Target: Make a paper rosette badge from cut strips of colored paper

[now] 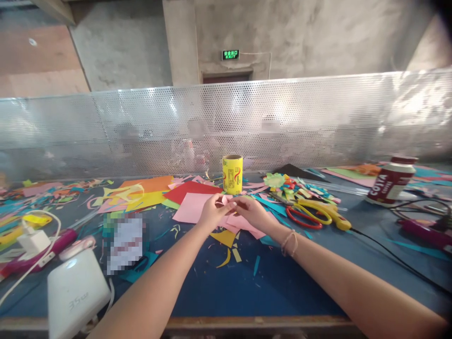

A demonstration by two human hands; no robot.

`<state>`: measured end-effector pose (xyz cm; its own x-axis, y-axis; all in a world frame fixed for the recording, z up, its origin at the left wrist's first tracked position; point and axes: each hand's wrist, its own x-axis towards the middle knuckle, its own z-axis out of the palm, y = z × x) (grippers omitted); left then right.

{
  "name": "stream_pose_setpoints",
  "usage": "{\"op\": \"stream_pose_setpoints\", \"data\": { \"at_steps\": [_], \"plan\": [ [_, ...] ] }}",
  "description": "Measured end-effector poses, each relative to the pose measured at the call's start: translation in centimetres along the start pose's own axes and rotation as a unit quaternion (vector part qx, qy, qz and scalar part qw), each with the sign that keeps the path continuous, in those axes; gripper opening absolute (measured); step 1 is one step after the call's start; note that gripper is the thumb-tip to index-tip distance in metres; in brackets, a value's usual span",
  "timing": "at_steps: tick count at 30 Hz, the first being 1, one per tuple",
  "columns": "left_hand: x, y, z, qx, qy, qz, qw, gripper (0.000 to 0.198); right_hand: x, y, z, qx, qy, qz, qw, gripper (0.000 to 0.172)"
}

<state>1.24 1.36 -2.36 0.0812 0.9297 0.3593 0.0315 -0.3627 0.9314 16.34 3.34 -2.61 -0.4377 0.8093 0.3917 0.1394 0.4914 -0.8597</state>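
My left hand point(213, 213) and my right hand point(252, 214) meet above the middle of the table, fingertips nearly touching. Both are closed in a pinch on a small piece of pink paper point(225, 200), partly covered by the fingers. Sheets of pink paper point(189, 207) lie beneath and beside the hands, with red paper point(192, 188) just behind. A yellow roll point(232, 174) with printed lettering stands upright beyond my fingertips. Below the hands are a yellow paper scrap point(225, 238) and smaller cuttings.
Right of my hands lie scissors with red and yellow handles point(305, 216) and a yellow corded tool point(339, 218). A brown-and-white bottle point(391, 182) stands farther right. At left are a white power bank point(78, 292) and a purple power strip point(58, 247). A perforated metal screen point(148, 136) runs behind.
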Motion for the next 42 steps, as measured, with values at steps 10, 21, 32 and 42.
{"op": "stream_pose_setpoints", "data": {
  "at_steps": [10,21,32,42],
  "plan": [
    [-0.1,0.1,0.1,0.004,-0.003,-0.006,1.0,0.037,0.1,-0.2,-0.4,-0.013,0.038,0.02,0.999,0.014],
    [-0.1,0.5,0.4,0.012,0.039,-0.063,0.997,0.018,0.3,-0.6,-0.4,0.099,0.076,0.069,0.99,0.023],
    [-0.2,0.5,0.6,-0.08,0.075,-0.096,0.989,0.017,0.0,-0.4,-0.2,0.057,0.078,0.033,0.995,0.021],
    [-0.3,1.3,0.8,-0.2,0.069,-0.177,0.961,0.007,0.3,0.1,-0.4,0.016,0.07,0.023,0.997,0.021]
  ]
}}
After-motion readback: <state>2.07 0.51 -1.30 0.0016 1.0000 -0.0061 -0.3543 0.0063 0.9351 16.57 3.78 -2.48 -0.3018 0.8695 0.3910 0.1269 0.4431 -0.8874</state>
